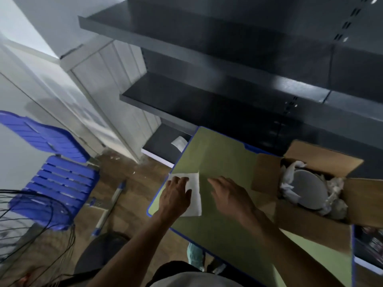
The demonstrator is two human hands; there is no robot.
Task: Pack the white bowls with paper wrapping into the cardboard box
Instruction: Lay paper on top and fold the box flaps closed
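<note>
A white sheet of paper (194, 195) lies flat near the left edge of the green table (217, 154). My left hand (176, 195) rests on the sheet with its fingers spread. Just right of the paper, my right hand (228, 193) hovers over the bare tabletop, fingers relaxed and holding nothing. An open cardboard box (310, 222) stands on the table's right side. Inside it a white bowl (308, 189) leans on edge among crumpled paper wrapping (290, 177).
A black metal shelving unit (228, 83) rises behind the table. A blue plastic chair (53, 162) stands on the wooden floor at left, with black cables (31, 214) beside it. A blue-and-white handled tool (109, 206) lies on the floor.
</note>
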